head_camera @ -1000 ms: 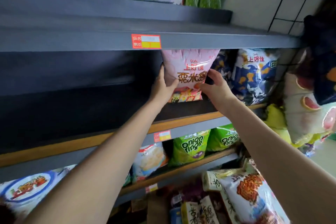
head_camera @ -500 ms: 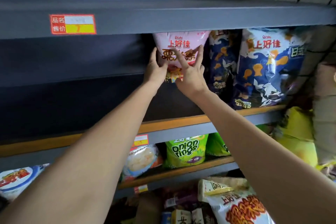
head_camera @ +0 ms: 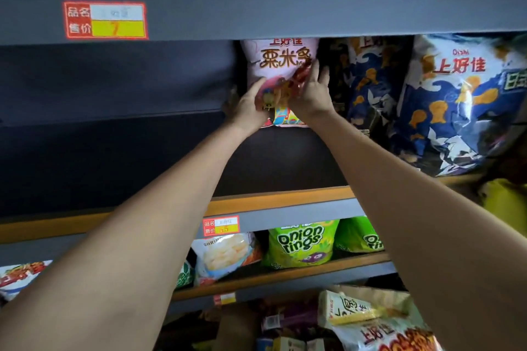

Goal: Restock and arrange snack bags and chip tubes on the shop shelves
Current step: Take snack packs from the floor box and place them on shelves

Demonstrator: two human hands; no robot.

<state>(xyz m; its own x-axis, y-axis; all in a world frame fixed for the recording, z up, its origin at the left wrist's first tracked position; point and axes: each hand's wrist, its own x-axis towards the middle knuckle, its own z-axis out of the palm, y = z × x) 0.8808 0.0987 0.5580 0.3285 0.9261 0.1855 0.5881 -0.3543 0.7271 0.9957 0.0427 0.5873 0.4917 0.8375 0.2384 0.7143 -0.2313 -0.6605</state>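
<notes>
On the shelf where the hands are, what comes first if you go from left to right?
Bare dark shelf space → left hand → pink snack bag → right hand → dark blue fish-cracker bag → big blue fish-cracker bag.

Glossy crinkled plastic snack bags (head_camera: pixel 281 65); matt grey painted metal shelves (head_camera: pixel 285 13) with wood-toned edging strips (head_camera: pixel 273 202).

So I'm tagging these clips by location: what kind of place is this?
Most likely a small shop's snack aisle. Price tags are stuck on the grey shelf edges, packaged snacks such as onion rings bags stand in rows, and both hands set a pink snack bag onto a shelf.
</notes>
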